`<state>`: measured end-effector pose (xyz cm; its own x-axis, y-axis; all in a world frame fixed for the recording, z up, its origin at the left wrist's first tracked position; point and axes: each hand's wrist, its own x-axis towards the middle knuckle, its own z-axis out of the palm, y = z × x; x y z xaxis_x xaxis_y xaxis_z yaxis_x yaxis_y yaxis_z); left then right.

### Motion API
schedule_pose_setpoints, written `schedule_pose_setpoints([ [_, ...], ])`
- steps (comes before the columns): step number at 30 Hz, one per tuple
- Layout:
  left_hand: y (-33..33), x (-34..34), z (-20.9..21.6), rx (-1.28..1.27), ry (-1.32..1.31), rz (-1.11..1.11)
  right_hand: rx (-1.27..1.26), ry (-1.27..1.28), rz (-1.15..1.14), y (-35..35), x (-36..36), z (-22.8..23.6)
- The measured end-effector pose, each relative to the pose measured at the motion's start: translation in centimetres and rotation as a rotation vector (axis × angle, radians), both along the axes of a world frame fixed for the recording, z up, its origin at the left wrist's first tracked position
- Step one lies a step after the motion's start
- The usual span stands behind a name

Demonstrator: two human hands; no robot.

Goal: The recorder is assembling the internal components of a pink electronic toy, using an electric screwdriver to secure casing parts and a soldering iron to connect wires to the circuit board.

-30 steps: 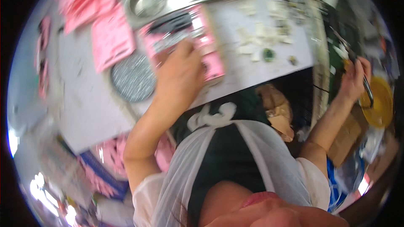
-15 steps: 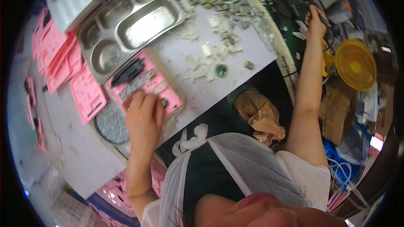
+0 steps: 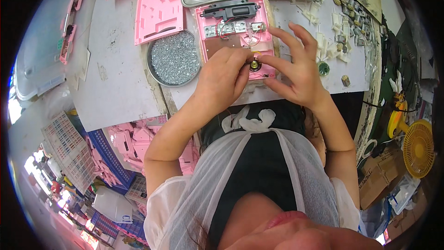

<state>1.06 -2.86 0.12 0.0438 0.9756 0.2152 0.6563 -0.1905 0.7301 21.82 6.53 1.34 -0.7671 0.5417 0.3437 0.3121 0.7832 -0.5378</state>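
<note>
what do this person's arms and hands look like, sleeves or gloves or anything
The left hand and right hand are ungloved. The forearms are bare, with no bands or markings visible. The sleeves are short, loose, white and thin enough to look sheer.

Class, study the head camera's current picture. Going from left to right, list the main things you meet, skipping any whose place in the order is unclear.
Clear plastic box, bowl of screws, left hand, right hand, small metal piece, yellow fan.
</note>
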Motion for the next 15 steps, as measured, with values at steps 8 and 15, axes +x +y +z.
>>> schedule_pose_setpoints([
  [8, 4.5, -1.2, 0.3, 0.266, 0.267, 0.071, -0.090, -0.027, -0.103, -1.1, -0.4, -0.9],
  [15, 6.7, -3.1, 0.9, 0.338, 0.510, -0.149, -0.029, 0.026, -0.143, 0.7, 0.3, -0.5],
])
